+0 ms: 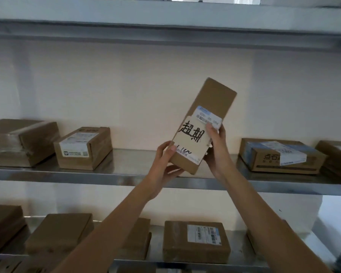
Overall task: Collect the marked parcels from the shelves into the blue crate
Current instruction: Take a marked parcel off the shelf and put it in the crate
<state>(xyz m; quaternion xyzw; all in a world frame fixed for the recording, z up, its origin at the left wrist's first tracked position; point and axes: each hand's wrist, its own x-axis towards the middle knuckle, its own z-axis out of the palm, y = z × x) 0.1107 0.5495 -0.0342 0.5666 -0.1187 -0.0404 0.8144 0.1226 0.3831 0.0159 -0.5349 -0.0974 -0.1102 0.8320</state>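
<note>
On the middle shelf [126,174], the big taped box [18,142] at the far left and the small labelled box [83,147] beside it still sit where they are, no handwriting showing on either. Lifted clear in front of the shelf is a long marked parcel [203,125], tilted, with bold black characters on a pale slip. The left hand [165,164] cups its lower corner, thumb pressed on the face; the right hand [215,148] clamps the right edge, fingers curled round it. Further right, the blue-taped box [280,154] waits. The blue crate is out of sight, so I'd judge this parcel picked but not yet dropped in.
</note>
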